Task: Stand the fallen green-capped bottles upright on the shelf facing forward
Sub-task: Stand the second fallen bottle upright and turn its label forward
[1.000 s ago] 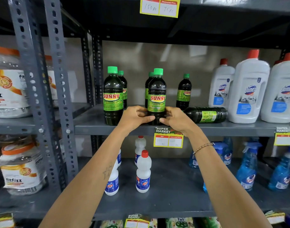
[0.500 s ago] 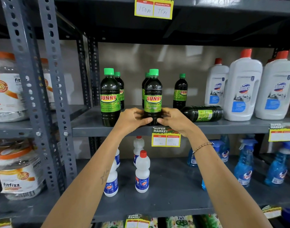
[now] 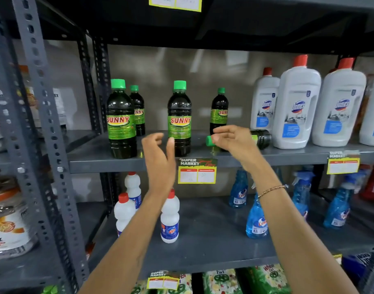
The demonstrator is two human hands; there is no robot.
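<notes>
Several dark green-capped Sunny bottles stand upright on the grey shelf (image 3: 118,164): one at the front left (image 3: 120,122), one behind it (image 3: 138,112), one in the middle (image 3: 179,119) with its label forward, and one further back (image 3: 219,111). One fallen bottle (image 3: 262,137) lies on its side, its green cap pointing left. My left hand (image 3: 160,164) is open just left of the middle bottle, not touching it. My right hand (image 3: 232,143) hovers in front of the fallen bottle's neck with loosely curled fingers and hides its middle.
Big white Domex bottles (image 3: 296,107) with red caps stand right of the fallen bottle. A yellow price tag (image 3: 196,172) hangs on the shelf edge. Below are small white bottles (image 3: 170,217) and blue spray bottles (image 3: 257,217). A perforated grey post (image 3: 39,124) rises at left.
Both hands have let go of the middle bottle, which stands with its label forward. My left hand drew back and my right hand moved right to the fallen bottle.
</notes>
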